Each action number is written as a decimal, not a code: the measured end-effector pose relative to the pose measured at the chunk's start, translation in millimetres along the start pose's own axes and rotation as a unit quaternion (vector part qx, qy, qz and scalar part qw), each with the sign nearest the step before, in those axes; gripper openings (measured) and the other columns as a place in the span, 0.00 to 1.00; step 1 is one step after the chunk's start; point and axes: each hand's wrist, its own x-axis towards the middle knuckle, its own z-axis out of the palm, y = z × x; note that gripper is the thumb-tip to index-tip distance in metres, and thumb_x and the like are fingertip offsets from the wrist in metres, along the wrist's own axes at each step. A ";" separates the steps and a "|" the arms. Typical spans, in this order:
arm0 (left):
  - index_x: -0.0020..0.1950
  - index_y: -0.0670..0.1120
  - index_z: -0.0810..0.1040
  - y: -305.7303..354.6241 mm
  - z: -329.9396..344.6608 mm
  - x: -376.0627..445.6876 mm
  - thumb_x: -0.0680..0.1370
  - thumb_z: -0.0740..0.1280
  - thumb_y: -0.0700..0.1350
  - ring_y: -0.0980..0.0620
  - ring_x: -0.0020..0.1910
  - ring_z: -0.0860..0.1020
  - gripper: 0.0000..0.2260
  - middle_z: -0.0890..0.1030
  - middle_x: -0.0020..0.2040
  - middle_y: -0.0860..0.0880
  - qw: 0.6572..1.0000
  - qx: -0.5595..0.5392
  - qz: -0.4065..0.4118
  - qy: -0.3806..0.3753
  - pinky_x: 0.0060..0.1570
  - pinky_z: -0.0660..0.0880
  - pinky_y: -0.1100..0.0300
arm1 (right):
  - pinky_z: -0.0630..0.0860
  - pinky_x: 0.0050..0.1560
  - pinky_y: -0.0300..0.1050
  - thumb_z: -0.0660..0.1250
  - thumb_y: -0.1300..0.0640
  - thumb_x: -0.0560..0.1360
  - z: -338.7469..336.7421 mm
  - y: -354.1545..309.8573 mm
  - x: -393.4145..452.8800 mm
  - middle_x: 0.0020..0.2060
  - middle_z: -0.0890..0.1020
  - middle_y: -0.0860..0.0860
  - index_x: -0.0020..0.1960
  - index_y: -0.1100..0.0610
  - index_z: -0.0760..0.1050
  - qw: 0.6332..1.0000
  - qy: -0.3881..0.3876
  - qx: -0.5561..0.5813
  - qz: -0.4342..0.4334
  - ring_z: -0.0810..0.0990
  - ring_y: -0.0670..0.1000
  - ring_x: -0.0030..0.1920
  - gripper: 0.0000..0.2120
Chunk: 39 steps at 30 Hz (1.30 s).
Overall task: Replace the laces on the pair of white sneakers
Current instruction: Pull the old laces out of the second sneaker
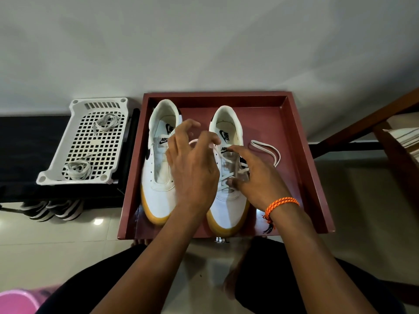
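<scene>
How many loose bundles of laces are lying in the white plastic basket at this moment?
2. One lace bundle lies near the far end of the white basket; the other lace bundle lies near its front end. Nothing appears to hide more.

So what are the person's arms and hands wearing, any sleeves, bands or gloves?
Both forearms are bare, with no sleeves in view, and neither hand wears a glove. The left hand and its wrist carry nothing. The right hand has a braided orange wristband at the wrist, with a short dark tassel hanging from it. No rings or watch show.
</scene>
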 end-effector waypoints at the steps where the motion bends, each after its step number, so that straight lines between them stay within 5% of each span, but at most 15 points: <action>1: 0.55 0.52 0.83 0.9 0.1 -1.5 0.81 0.70 0.41 0.44 0.71 0.69 0.07 0.71 0.73 0.47 0.999 0.032 0.023 -0.032 0.64 0.71 0.44 | 0.81 0.62 0.59 0.79 0.56 0.74 -0.1 0.0 -0.2 0.69 0.79 0.43 0.74 0.30 0.65 1.000 0.002 -0.002 0.000 0.80 0.51 0.64 0.39; 4: 0.62 0.54 0.83 -2.2 8.4 -13.2 0.84 0.65 0.50 0.39 0.79 0.63 0.09 0.64 0.81 0.46 0.981 0.112 0.074 -0.139 0.70 0.68 0.40 | 0.81 0.63 0.57 0.76 0.57 0.75 -0.5 0.3 -0.6 0.69 0.80 0.44 0.76 0.32 0.66 1.000 0.007 0.001 -0.006 0.80 0.51 0.65 0.37; 7: 0.61 0.55 0.82 -3.8 13.5 -18.2 0.83 0.63 0.50 0.38 0.81 0.59 0.11 0.61 0.83 0.48 0.981 0.084 0.043 -0.173 0.71 0.66 0.36 | 0.81 0.62 0.57 0.75 0.58 0.75 0.6 -0.1 -1.0 0.68 0.80 0.44 0.76 0.32 0.65 1.000 0.005 0.003 -0.012 0.81 0.51 0.65 0.37; 12: 0.50 0.51 0.83 1.2 5.8 -4.9 0.84 0.69 0.48 0.46 0.71 0.69 0.05 0.70 0.74 0.51 0.997 -0.034 -0.009 -0.069 0.65 0.70 0.42 | 0.81 0.62 0.58 0.79 0.55 0.74 -1.4 -1.1 -0.4 0.68 0.80 0.43 0.75 0.31 0.65 1.000 0.002 -0.005 -0.003 0.80 0.51 0.65 0.38; 15: 0.52 0.44 0.82 0.6 -0.3 1.8 0.88 0.64 0.42 0.49 0.64 0.74 0.08 0.78 0.65 0.52 0.982 -0.187 -0.027 -0.017 0.62 0.73 0.47 | 0.81 0.62 0.58 0.79 0.55 0.73 -2.1 -0.3 -0.2 0.68 0.80 0.42 0.73 0.29 0.65 1.000 -0.001 -0.004 -0.002 0.81 0.51 0.64 0.39; 18: 0.55 0.38 0.79 3.4 -1.7 2.0 0.90 0.58 0.41 0.44 0.56 0.84 0.13 0.86 0.53 0.45 0.919 -0.378 -0.092 -0.064 0.60 0.80 0.41 | 0.82 0.62 0.59 0.79 0.56 0.73 -1.7 0.3 -0.5 0.70 0.79 0.43 0.75 0.29 0.65 1.000 -0.003 0.003 0.001 0.80 0.52 0.65 0.40; 21: 0.51 0.38 0.73 4.5 2.6 2.4 0.90 0.55 0.42 0.38 0.47 0.83 0.13 0.82 0.43 0.37 0.827 -0.523 -0.182 -0.098 0.57 0.82 0.41 | 0.81 0.63 0.58 0.79 0.55 0.73 -1.9 1.0 -0.3 0.71 0.78 0.43 0.76 0.30 0.64 1.000 -0.002 -0.002 -0.001 0.79 0.52 0.67 0.40; 25: 0.48 0.43 0.72 2.7 5.3 6.7 0.90 0.55 0.44 0.54 0.34 0.73 0.13 0.72 0.36 0.48 0.746 -0.597 -0.273 -0.113 0.49 0.83 0.49 | 0.80 0.64 0.59 0.79 0.55 0.74 -1.3 2.7 -0.3 0.71 0.78 0.44 0.76 0.31 0.64 1.000 0.002 -0.002 -0.001 0.79 0.53 0.67 0.40; 33: 0.52 0.45 0.75 -4.4 -1.1 12.6 0.89 0.61 0.48 0.58 0.29 0.62 0.10 0.68 0.34 0.53 0.819 -0.469 -0.318 -0.094 0.24 0.62 0.66 | 0.80 0.65 0.59 0.78 0.56 0.75 -2.0 3.1 -0.6 0.71 0.78 0.43 0.76 0.32 0.65 1.000 -0.003 0.004 -0.008 0.78 0.50 0.67 0.38; 36: 0.49 0.42 0.75 -11.8 -1.3 12.8 0.89 0.60 0.47 0.57 0.30 0.68 0.13 0.73 0.34 0.53 0.900 -0.334 -0.259 -0.109 0.30 0.68 0.63 | 0.79 0.66 0.58 0.78 0.55 0.74 -1.9 3.7 -0.4 0.71 0.77 0.43 0.75 0.31 0.65 1.000 -0.004 0.004 -0.005 0.77 0.49 0.68 0.38; 39: 0.54 0.46 0.79 -21.8 0.0 13.5 0.88 0.60 0.47 0.55 0.42 0.78 0.09 0.81 0.45 0.51 0.962 -0.160 -0.170 -0.141 0.45 0.77 0.52 | 0.79 0.66 0.58 0.78 0.55 0.74 -2.6 3.8 -0.3 0.71 0.77 0.45 0.76 0.31 0.65 1.000 -0.007 0.007 -0.004 0.78 0.49 0.67 0.38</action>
